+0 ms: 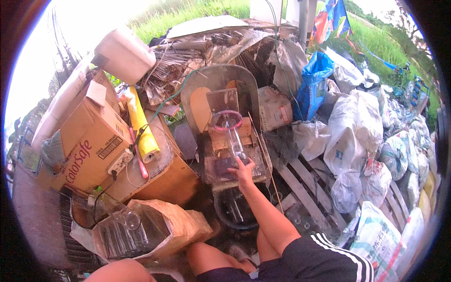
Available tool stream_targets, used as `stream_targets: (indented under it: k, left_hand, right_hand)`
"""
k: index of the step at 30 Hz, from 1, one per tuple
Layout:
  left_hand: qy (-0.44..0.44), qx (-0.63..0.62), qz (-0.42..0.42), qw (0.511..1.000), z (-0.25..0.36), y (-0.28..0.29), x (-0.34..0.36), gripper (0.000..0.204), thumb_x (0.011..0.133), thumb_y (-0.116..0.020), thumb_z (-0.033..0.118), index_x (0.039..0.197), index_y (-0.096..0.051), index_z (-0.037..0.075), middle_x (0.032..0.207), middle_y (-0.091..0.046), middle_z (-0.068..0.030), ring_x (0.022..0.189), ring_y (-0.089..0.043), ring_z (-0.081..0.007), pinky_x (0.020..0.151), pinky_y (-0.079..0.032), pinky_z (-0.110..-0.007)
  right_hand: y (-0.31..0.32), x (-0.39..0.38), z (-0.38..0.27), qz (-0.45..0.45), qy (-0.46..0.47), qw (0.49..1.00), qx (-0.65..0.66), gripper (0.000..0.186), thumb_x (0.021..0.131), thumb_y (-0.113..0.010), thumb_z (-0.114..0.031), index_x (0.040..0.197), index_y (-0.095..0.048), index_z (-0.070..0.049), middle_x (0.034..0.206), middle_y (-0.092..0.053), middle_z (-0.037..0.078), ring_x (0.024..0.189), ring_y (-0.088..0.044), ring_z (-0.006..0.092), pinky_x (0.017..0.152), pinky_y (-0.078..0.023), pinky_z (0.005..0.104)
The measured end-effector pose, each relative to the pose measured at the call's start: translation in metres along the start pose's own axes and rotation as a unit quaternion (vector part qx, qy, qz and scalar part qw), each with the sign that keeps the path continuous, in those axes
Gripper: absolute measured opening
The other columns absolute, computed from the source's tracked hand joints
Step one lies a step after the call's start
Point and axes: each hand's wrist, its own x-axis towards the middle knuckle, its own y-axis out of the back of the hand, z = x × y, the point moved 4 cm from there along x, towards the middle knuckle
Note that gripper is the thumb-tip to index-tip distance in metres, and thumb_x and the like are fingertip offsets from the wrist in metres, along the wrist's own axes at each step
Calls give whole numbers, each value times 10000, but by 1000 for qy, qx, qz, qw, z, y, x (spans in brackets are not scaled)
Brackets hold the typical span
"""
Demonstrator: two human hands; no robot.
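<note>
A clear plastic bottle (pixel 233 141) is in the fingers of my right hand (pixel 243 171), gripped at its near end. The bottle's far end is at a pink ring (pixel 240 121) on a worn chair-like rig (pixel 197 84) with cardboard and wooden blocks; I cannot tell whether it goes through the ring. Below the rig's seat sits a dark round tub (pixel 218 207). My left hand is not in view; only skin of a limb shows at the lower left edge. A paper sack (pixel 190 221) at the lower left holds clear plastic containers (pixel 122 232).
At left, a wooden cabinet (pixel 174 178) carries a cardboard box (pixel 94 136), a yellow roll (pixel 138 117) and cords; a white bucket (pixel 122 54) is behind. Right are filled sacks (pixel 347 127), a blue bag (pixel 312 89) and a slatted pallet (pixel 305 188). Palm debris lies behind the rig.
</note>
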Motion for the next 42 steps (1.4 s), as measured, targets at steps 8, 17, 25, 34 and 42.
stream_targets:
  k: [8,17,25,34,42]
  left_hand:
    - [287,297,-333,848,-155,11,-140,231,940,-721,181,1107,-726,21,1166,-720,-182,1157,-670,-373,1048,-519,-458]
    - [274,344,-518,734,-194,76,-295,212,924,-668,206,985,-700,6,1058,-678,-206,1175,-641,-394,1203,-435,-528]
    - [292,383,-512,711,-193,74,-298,166,902,-661,166,893,-692,4,1028,-671,-206,1110,-657,-399,1188,-456,-529]
    - [297,392,-505,709,-194,73,-297,151,910,-652,157,879,-689,14,1015,-673,-206,1109,-656,-391,1191,-448,-521]
    - [294,391,-516,703,-192,72,-293,177,922,-634,191,925,-715,34,1021,-713,-182,1114,-679,-355,1207,-447,-507]
  right_hand:
    - [9,-8,-2,-57,-105,993,14,853,1053,-650,-549,1577,-166,-82,1313,-624,221,1066,-708,323,972,-537,455]
    - [7,-10,-9,52,141,950,-274,873,991,-766,-460,1540,-253,-16,1403,-560,290,1230,-622,399,1068,-473,468]
    - [-2,3,12,35,-9,999,-14,672,1077,-647,-471,1462,-299,-44,1284,-586,188,966,-729,294,714,-639,416]
    - [0,5,14,76,1,988,-137,756,1049,-670,-521,1497,-270,-63,1315,-590,186,944,-732,296,741,-624,413]
    - [-4,-1,14,-21,-74,996,37,810,1032,-610,-664,1542,-276,-130,1263,-634,194,1030,-695,321,855,-577,479]
